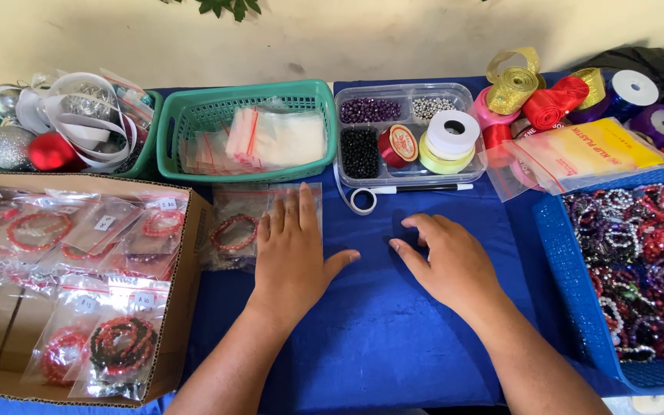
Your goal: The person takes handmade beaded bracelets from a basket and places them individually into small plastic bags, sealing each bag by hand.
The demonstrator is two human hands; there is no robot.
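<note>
Head view: the left hand (pixel 292 250) lies flat and spread on the blue bench (pixel 378 330), fingers (pixel 290 215) released, their tips resting on the near edge of a clear bag with a red bead bracelet (pixel 234 233). That bag lies just ahead and to the left of the fingertips, beside the cardboard box (pixel 182 307) of bagged bracelets at the bench's left edge. The right hand (pixel 443 261) is well apart from it, fingers loosely curled, pinching nothing I can make out on the cloth. So the left hand is the nearer. The green basket (pixel 244 100) of empty bags sits toward the far edge, the blue tray (pixel 578 307) of bracelets at the right edge
</note>
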